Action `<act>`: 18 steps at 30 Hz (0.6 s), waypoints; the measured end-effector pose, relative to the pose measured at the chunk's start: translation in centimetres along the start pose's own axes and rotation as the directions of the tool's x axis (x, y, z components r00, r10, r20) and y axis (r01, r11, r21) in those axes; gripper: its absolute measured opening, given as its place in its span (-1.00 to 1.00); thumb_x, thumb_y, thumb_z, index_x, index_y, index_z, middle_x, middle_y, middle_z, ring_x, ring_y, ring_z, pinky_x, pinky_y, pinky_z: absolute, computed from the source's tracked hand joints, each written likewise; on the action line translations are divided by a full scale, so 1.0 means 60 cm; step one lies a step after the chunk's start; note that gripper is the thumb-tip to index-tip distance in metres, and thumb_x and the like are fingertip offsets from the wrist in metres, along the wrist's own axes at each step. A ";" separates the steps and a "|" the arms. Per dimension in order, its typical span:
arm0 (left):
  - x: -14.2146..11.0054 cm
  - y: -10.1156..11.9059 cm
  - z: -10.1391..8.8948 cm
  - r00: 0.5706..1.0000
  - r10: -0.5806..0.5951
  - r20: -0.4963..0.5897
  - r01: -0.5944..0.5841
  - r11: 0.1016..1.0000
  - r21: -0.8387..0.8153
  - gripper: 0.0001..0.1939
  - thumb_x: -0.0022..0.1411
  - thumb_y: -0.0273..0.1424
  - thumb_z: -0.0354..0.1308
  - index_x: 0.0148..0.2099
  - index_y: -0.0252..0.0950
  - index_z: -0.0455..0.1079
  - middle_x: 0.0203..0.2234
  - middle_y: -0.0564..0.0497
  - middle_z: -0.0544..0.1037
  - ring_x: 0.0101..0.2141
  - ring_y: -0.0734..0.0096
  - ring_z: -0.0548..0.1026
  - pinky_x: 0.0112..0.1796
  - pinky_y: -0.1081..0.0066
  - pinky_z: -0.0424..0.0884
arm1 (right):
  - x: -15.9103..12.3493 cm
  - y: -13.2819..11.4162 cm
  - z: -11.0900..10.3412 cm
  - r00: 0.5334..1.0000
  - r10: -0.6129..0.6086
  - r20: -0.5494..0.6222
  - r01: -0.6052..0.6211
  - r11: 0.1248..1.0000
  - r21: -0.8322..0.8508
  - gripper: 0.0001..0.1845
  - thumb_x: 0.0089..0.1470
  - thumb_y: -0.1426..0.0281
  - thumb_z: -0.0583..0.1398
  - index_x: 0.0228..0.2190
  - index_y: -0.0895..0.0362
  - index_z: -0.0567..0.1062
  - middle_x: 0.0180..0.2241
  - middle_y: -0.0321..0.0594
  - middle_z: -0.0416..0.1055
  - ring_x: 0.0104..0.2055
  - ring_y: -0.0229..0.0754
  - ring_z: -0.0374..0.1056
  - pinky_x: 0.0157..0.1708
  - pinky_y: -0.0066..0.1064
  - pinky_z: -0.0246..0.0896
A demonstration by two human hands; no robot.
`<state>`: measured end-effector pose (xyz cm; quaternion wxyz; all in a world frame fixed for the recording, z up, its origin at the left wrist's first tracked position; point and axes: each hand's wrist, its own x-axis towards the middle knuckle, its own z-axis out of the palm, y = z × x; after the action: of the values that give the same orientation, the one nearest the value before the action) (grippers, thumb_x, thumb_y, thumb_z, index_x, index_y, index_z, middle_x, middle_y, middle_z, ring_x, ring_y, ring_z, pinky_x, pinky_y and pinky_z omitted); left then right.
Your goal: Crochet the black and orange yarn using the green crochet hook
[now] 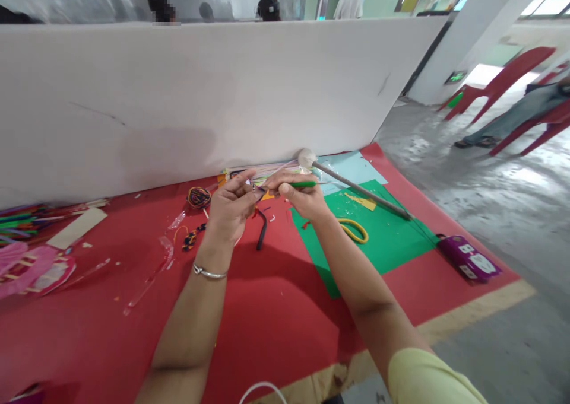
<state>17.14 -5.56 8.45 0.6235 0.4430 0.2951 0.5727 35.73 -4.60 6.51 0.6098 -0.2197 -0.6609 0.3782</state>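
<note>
green slim stick-like handle point(303, 184) sits in right hand point(307, 200), fingers pinched around it. left hand point(228, 209) pinches a small dark piece point(259, 191), details unclear, above flat red table sheet point(267, 309).

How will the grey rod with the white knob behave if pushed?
The grey rod is probably stiff, as it runs straight. It may roll in an arc, since its white knob is much wider than the rest.

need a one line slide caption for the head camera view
Left hand and right hand close together above a red surface, the right gripping a slim green object.
</note>
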 end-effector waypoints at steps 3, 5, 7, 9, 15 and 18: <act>-0.001 -0.018 0.006 0.986 0.136 -0.101 -0.129 0.989 0.078 -0.42 -0.12 -0.53 0.55 0.02 -0.19 0.66 -0.54 0.20 0.42 -0.59 0.67 0.29 -0.57 0.57 0.14 | -0.001 0.011 0.018 0.996 -0.083 -0.035 0.078 0.989 -0.129 -0.68 0.18 0.04 0.38 -0.25 0.02 0.74 -0.22 -0.16 0.60 -0.11 -0.16 0.50 -0.07 -0.28 0.49; -0.003 -0.028 0.013 0.953 0.246 -0.178 -0.222 0.964 0.144 -0.40 -0.05 -0.52 0.52 0.10 -0.15 0.63 -0.52 0.20 0.43 -0.52 0.63 0.37 -0.49 0.56 0.25 | -0.007 0.018 0.035 0.980 -0.159 -0.117 0.129 0.965 -0.227 -0.71 0.22 0.07 0.35 -0.19 -0.02 0.74 -0.19 -0.16 0.58 -0.10 -0.15 0.48 -0.04 -0.26 0.47; -0.005 -0.033 0.019 0.941 0.256 -0.223 -0.238 0.966 0.105 -0.38 -0.03 -0.52 0.50 0.13 -0.14 0.60 -0.53 0.22 0.41 -0.50 0.62 0.40 -0.44 0.56 0.30 | -0.016 0.025 0.053 0.951 -0.238 -0.199 0.166 0.932 -0.322 -0.73 0.25 0.09 0.33 -0.13 -0.06 0.72 -0.15 -0.16 0.56 -0.08 -0.12 0.47 -0.02 -0.22 0.46; -0.005 -0.032 0.020 0.964 0.155 -0.214 -0.163 0.987 -0.016 -0.38 -0.06 -0.54 0.49 0.11 -0.15 0.60 -0.57 0.25 0.36 -0.58 0.67 0.30 -0.52 0.58 0.22 | -0.024 0.033 0.067 0.932 -0.291 -0.218 0.193 0.905 -0.379 -0.75 0.26 0.12 0.33 -0.09 -0.10 0.72 -0.11 -0.14 0.56 -0.04 -0.08 0.47 0.04 -0.17 0.44; 0.005 -0.008 -0.006 0.980 -0.196 0.043 0.201 0.957 -0.208 -0.53 -0.08 -0.54 0.45 -0.05 -0.26 0.61 -0.62 0.25 0.36 -0.70 0.79 0.03 -0.65 0.61 0.02 | -0.016 0.049 0.048 0.966 -0.160 -0.205 0.129 0.979 -0.159 -0.63 0.19 -0.02 0.35 -0.17 -0.04 0.74 -0.13 -0.14 0.62 -0.07 -0.09 0.52 0.07 -0.16 0.46; 0.008 -0.002 -0.016 0.969 -0.238 0.069 0.247 0.952 -0.181 -0.51 -0.10 -0.55 0.46 -0.04 -0.26 0.62 -0.65 0.27 0.33 -0.71 0.79 0.01 -0.65 0.62 0.00 | -0.003 0.044 0.020 0.993 -0.029 -0.111 0.021 0.997 -0.070 -0.53 0.10 -0.11 0.37 -0.22 0.01 0.75 -0.19 -0.14 0.65 -0.10 -0.10 0.55 0.03 -0.18 0.51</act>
<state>16.45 -4.90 7.97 0.7349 0.3557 0.2771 0.5066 34.13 -3.39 4.39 0.6428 -0.2531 -0.6408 0.3348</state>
